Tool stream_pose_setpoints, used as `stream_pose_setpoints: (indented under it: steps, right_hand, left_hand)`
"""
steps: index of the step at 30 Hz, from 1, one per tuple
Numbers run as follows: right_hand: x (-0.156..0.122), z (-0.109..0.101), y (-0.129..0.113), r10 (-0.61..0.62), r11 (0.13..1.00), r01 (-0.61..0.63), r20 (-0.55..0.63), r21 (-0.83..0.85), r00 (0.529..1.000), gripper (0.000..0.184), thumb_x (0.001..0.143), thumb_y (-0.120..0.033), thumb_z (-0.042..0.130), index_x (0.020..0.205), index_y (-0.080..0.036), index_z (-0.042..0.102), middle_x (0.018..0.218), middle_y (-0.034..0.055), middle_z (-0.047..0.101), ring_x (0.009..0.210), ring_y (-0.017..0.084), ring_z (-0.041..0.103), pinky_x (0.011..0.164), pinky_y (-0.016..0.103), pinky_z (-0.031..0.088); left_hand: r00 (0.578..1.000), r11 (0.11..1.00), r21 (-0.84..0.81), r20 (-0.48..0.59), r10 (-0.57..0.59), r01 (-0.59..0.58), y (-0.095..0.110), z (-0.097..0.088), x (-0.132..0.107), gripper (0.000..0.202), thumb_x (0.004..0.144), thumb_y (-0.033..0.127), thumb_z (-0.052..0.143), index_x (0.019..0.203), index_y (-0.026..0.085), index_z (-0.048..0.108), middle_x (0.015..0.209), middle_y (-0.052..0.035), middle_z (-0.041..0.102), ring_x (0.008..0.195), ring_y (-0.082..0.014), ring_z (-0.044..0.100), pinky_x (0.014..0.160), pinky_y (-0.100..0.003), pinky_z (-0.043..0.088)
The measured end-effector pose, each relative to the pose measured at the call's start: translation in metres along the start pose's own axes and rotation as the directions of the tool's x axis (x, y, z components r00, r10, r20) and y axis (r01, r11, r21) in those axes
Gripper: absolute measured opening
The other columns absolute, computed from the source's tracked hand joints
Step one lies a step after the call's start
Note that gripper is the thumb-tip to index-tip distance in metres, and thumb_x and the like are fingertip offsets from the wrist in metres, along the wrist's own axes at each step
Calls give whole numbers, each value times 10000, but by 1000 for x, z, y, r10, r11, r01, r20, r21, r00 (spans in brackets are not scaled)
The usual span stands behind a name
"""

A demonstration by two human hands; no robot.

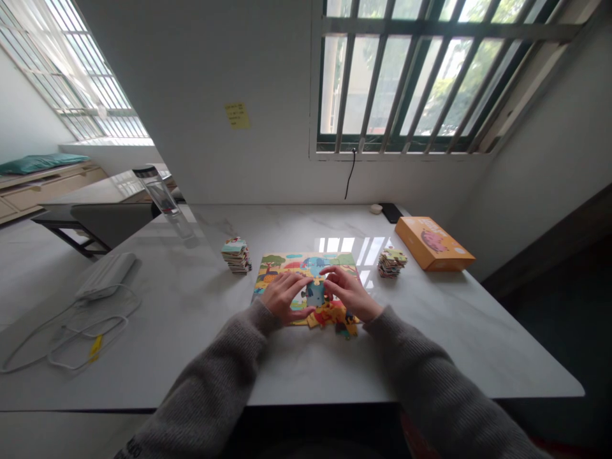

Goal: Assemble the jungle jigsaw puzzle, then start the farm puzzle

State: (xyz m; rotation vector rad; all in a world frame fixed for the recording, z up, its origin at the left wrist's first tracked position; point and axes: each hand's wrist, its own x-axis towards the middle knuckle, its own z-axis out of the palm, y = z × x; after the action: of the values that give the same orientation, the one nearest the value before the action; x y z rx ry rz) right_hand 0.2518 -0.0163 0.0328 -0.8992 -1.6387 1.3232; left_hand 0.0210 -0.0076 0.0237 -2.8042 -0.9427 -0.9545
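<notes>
The left hand (285, 297) and right hand (351, 293) are close together, their fingertips (326, 277) pinching a blue jigsaw piece (315, 294) by its edges, just over the half-built puzzle (306, 269) on the table (191, 312). Loose pieces (333, 315) lie just below it, with a stack of pieces (236, 255) to the left and another stack (393, 262) to the right.
</notes>
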Motion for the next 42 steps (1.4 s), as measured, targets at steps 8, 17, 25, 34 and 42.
stream_pose_setpoints:
  steps: [8,17,25,34,42]
  right_hand:
    - [-2,9,3,70,997,-71,99,8,993,462,829,-622,663,772,-185,524,690,-30,543,628,113,504,623,259,418]
    - [2,0,4,-2,997,-10,-143,-79,990,489,837,-649,622,695,-209,462,602,-49,467,572,115,441,556,249,350]
    - [0,4,11,16,984,-8,43,-176,999,467,854,-631,603,721,-193,510,651,-39,445,598,113,397,556,247,342]
    - [1,8,9,-7,986,11,24,-164,1000,424,887,-577,571,737,-186,508,678,-33,450,633,122,418,592,261,356]
    - [-4,-4,8,-300,836,252,-22,-487,954,561,892,-357,650,1390,-230,427,1213,116,570,984,213,585,766,355,539]
  left_hand:
    - [988,998,22,-142,-60,64,-8,-2,-2,557,834,566,671,1235,189,586,1055,-117,674,987,-275,645,918,-419,507]
    - [958,996,-27,-276,76,-87,-1,3,1,107,856,266,676,907,206,603,897,-58,654,852,-204,647,777,-341,546]
    - [932,997,-53,-361,36,-59,-8,8,2,55,920,164,595,941,206,622,851,-36,648,786,-168,626,736,-304,542]
    - [974,995,-84,-225,40,-61,1,0,2,533,839,332,720,1324,225,525,1238,-119,619,1164,-280,586,1003,-451,503]
    - [967,994,-107,-256,-18,-10,-2,2,3,321,776,226,710,1070,201,583,1119,-101,618,1092,-266,610,951,-430,525]
